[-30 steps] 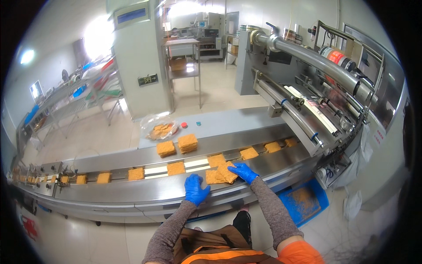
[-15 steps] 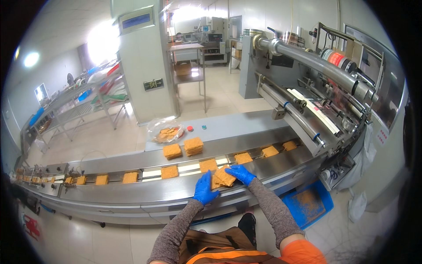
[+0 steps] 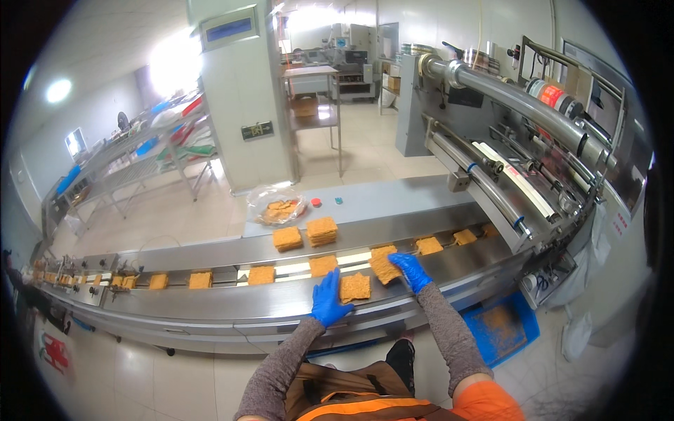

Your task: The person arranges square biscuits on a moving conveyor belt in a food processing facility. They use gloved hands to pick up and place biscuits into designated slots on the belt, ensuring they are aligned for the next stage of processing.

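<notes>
My left hand (image 3: 329, 300), in a blue glove, rests on the steel edge of the conveyor (image 3: 232, 306) with its fingers stretched out. Its thumb lies at the side of a short stack of square golden-brown crackers (image 3: 355, 287). My right hand (image 3: 412, 271), also gloved in blue, grips a few such crackers (image 3: 383, 265) at their right edge. Those are tilted over the conveyor channel, right of the stack. A cracker portion (image 3: 323, 265) lies in the channel just beyond my left hand. How many crackers the right hand holds is hard to tell.
Two cracker stacks (image 3: 321, 231) stand on the far ledge, near a clear bag of cracker pieces (image 3: 280, 208) and a red cap (image 3: 316, 202). Cracker portions sit spaced along the channel. A roller machine (image 3: 512, 105) rises at right; a blue crumb tray (image 3: 500, 330) lies below.
My right hand has moved right, lifting crackers away from the stack by my left hand. The portions in the channel have shifted along it. My left hand stays beside the stack.
</notes>
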{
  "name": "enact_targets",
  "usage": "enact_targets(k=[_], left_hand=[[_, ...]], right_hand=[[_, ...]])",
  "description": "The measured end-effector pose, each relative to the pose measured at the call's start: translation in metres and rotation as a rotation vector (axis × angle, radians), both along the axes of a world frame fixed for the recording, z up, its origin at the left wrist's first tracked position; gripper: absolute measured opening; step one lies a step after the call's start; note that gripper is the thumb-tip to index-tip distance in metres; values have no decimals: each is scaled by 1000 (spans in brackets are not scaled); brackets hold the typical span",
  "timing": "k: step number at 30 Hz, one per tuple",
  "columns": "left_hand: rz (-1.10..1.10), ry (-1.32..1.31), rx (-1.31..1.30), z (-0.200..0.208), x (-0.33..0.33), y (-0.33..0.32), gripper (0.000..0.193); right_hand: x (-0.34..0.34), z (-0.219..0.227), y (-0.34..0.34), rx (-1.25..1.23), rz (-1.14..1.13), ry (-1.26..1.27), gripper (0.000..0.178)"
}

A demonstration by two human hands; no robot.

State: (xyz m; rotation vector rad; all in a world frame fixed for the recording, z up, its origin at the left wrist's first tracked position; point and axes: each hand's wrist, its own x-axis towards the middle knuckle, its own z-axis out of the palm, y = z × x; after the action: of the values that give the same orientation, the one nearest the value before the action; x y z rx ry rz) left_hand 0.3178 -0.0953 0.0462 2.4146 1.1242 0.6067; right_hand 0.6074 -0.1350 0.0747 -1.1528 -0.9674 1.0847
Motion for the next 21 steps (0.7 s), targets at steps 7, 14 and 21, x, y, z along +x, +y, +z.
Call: enact_targets(k=[7,14,21], left_hand=[[-65,573,21,43,67,-5,112],[-53,475,-178,38,56,10,67],[-60,442,-109,40,-27,40,66]], right_hand=[[60,-69,-12,34,-314,-14,23],[63,-77,-17,24,-342,-136,20],[58,-84,-11,90,-406,-113,21]])
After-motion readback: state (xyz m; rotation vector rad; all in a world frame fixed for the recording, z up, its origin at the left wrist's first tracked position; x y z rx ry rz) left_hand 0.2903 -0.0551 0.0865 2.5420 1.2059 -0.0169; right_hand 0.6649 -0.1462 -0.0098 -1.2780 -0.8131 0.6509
